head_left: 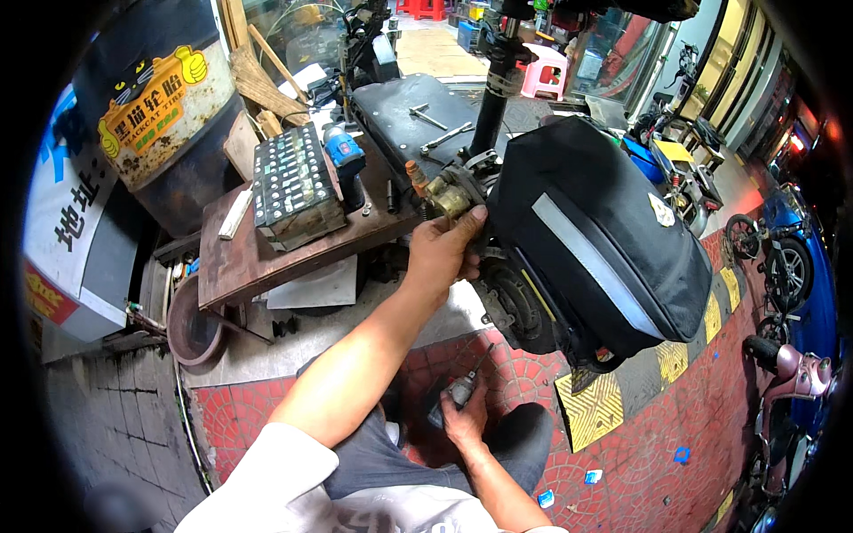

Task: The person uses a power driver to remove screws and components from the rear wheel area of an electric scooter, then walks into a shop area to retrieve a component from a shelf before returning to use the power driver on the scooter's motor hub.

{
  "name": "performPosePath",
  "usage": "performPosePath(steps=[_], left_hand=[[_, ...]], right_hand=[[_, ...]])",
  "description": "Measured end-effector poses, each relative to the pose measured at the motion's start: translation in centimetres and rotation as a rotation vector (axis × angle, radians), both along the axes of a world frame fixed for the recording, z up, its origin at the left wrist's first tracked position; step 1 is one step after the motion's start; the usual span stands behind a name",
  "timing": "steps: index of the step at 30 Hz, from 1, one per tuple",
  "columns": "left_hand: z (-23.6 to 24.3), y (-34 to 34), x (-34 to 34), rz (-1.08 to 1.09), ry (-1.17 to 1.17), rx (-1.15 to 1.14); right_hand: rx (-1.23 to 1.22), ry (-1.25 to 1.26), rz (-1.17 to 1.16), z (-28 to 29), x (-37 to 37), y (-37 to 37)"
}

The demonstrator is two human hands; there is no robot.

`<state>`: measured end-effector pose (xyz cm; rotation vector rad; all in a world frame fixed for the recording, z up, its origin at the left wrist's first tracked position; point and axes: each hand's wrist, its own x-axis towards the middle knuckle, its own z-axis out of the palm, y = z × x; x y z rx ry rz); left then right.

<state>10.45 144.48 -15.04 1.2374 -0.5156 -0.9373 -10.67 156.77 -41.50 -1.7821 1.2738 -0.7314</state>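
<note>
My left hand point(444, 249) reaches forward, thumb and fingers closed on a brass-coloured metal part point(451, 199) beside the foot of a black upright tube point(490, 111). An orange-tipped piece sticks up from this part. Low between my knees, my right hand point(467, 417) is wrapped around a grey and dark power tool point(460, 389) with a thin long bit pointing up and away. Just right of my left hand hangs a large black bag point(577, 204) with a pale reflective stripe. Below it shows part of a dark wheel point(515, 298).
A brown wooden bench point(235, 266) at left bears a box of small round-topped pieces point(298, 182) and a blue power tool point(344, 155). Metal hand tools point(444, 135) lie on a dark surface behind. A brown basin point(195, 329) stands below; parked two-wheelers point(786, 373) line the right.
</note>
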Motion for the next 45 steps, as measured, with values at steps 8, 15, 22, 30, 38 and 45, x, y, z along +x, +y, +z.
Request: performPosePath(steps=[8, 15, 22, 30, 38, 45], left_hand=[[-0.2, 0.1, 2.8, -0.376, -0.103, 0.132], [0.0, 2.8, 2.0, -0.617, -0.396, 0.232], [-0.7, 4.6, 3.6, -0.372, -0.791, -0.060], [-0.5, 3.9, 3.0, 0.171, -1.004, -0.358], [-0.5, 2.9, 3.8, 0.145, -0.973, -0.368], [0.1, 0.2, 4.3, 0.411, -1.110, 0.159]], right_hand=[[-0.016, -0.048, 0.013, 1.1, 0.1, -0.1], [-0.040, -0.001, 0.019, -0.7, -0.6, -0.4], [-0.078, -0.017, -0.007, 0.6, 0.3, 0.1], [0.012, -0.050, -0.018, 1.0, 0.1, 0.1], [-0.093, -0.011, -0.021, -0.1, 0.0, -0.4], [-0.021, -0.036, 0.017, 0.2, 0.2, 0.1]])
